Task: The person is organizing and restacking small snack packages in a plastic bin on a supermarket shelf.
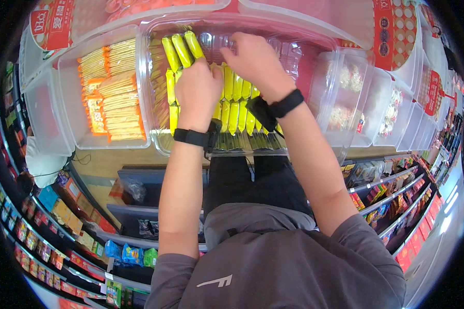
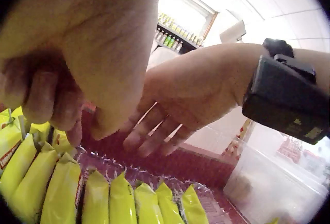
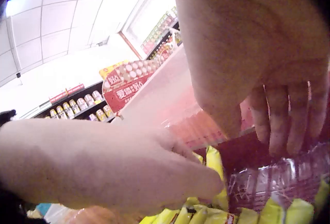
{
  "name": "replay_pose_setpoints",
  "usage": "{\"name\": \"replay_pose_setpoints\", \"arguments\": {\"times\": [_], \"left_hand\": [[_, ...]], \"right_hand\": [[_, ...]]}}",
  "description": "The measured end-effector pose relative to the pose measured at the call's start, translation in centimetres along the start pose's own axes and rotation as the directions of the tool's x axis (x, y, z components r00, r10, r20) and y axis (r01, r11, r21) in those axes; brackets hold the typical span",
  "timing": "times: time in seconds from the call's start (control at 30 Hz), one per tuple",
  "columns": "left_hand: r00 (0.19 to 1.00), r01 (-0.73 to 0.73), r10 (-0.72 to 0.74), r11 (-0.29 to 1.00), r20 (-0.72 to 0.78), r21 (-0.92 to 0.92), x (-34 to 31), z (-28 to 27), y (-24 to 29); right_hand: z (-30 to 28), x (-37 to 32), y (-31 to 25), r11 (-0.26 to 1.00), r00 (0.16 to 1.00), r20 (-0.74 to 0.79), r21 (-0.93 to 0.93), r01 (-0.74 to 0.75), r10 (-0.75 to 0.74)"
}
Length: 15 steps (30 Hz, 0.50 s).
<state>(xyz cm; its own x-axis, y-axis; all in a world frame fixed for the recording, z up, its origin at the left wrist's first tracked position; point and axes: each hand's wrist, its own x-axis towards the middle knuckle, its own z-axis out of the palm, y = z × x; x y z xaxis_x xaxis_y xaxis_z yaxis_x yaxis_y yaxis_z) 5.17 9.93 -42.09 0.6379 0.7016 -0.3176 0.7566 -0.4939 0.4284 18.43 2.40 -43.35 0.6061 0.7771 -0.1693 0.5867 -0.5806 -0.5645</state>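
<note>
My left hand (image 1: 198, 90) is over the yellow snack packets in a clear plastic box (image 1: 162, 147). Its curled fingers (image 2: 44, 97) grip at a yellow packet (image 3: 215, 170) in the upper row, partly hidden by that hand. My right hand (image 1: 260, 64) hovers to the right, above the box's ridged clear tray (image 3: 268, 175), its fingers loosely extended and holding nothing. Yellow packets (image 1: 234, 116) stand in rows below both hands. Three more (image 1: 181, 50) lean side by side at the upper left of the box.
To the left, a bin (image 1: 67, 116) holds orange-and-tan packaged sticks (image 1: 121, 98). Bins with white-wrapped goods (image 1: 350, 77) stand on the right. Red cardboard signs (image 1: 51, 23) top the bins behind. Shelves of snacks (image 1: 386, 190) lie below on both sides.
</note>
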Motion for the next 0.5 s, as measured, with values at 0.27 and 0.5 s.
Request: {"name": "replay_pose_setpoints", "arguments": {"times": [0.27, 0.5], "left_hand": [[0.994, 0.1, -0.101, 0.995, 0.035, 0.02, 2.1, -0.1, -1.1], [0.99, 0.132, -0.134, 0.99, 0.045, 0.048, 3.0, 0.4, -1.9]], "right_hand": [[3.1, 4.5, -3.9, 0.996, 0.951, 0.296, -0.014, -0.086, 0.087], [5.8, 5.4, -3.4, 0.993, 0.951, 0.287, -0.009, -0.116, 0.114]]}}
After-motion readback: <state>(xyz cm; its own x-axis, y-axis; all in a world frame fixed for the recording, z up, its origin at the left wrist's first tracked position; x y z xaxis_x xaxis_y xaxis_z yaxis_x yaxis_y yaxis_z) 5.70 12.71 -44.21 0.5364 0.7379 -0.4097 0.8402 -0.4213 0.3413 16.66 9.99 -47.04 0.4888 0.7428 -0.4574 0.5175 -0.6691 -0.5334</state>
